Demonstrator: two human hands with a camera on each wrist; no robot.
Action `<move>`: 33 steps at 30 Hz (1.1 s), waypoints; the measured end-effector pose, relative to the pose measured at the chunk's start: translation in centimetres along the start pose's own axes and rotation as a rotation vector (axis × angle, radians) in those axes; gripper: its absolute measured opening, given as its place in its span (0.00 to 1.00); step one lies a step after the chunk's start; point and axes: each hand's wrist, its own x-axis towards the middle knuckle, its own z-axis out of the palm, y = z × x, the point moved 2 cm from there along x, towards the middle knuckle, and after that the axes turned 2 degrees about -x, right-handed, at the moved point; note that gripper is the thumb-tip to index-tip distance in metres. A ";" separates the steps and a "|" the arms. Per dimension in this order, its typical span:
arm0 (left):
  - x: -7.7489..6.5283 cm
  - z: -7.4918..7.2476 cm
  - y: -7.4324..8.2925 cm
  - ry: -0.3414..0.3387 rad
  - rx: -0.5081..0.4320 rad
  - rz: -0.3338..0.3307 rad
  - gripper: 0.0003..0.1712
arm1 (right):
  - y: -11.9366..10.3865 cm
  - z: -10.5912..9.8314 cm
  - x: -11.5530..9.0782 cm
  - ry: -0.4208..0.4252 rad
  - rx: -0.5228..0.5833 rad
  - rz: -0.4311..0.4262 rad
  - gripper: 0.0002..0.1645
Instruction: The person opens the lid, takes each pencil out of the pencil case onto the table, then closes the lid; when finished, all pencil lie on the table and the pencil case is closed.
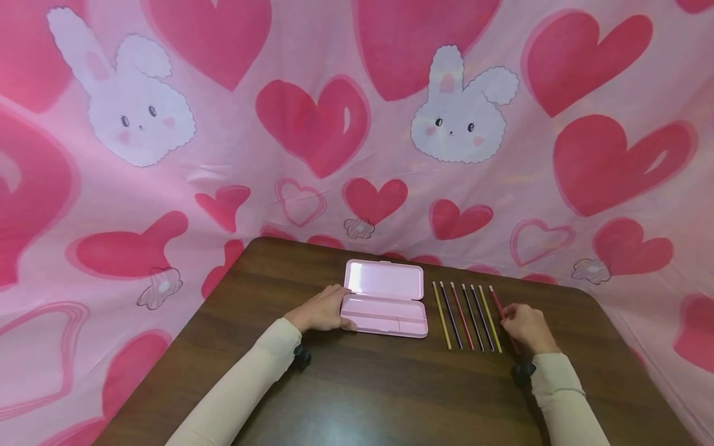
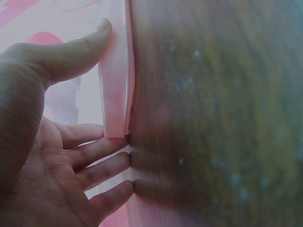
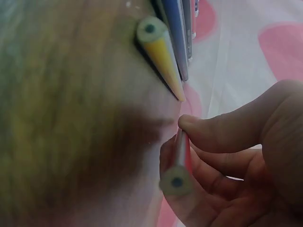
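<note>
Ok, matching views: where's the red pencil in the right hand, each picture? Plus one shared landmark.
Head: red pencil right of centre, below mid-height, right end of the pencil row; right hand partly covers it.
Left wrist: not in it.
Right wrist: lower part, just right of centre, pinched, unsharpened end toward the camera.
Landmark: wooden tabletop, mostly lower half in head, right in left wrist, left in right wrist.

The pencil case (image 1: 385,300) looks like smooth plastic, its far lid (image 1: 387,282) glossy with white glare. The counter (image 1: 390,384) shows dark wood grain with a soft sheen. The pencils (image 1: 462,316) appear painted wood, bare at the near ends. Matt, lightly creased cloth (image 1: 390,136) hangs behind.
</note>
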 end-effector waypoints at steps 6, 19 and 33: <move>-0.2 -0.1 0.1 0.011 -0.013 -0.004 0.52 | -0.4 0.3 0.1 -0.042 -0.007 -0.002 0.16; -0.4 -0.1 0.0 0.008 -0.028 0.001 0.52 | -0.9 0.6 -0.4 -0.064 0.037 0.044 0.18; -0.2 0.1 -0.1 0.007 -0.018 0.005 0.51 | -2.8 -1.3 -0.7 0.476 0.159 0.004 0.12</move>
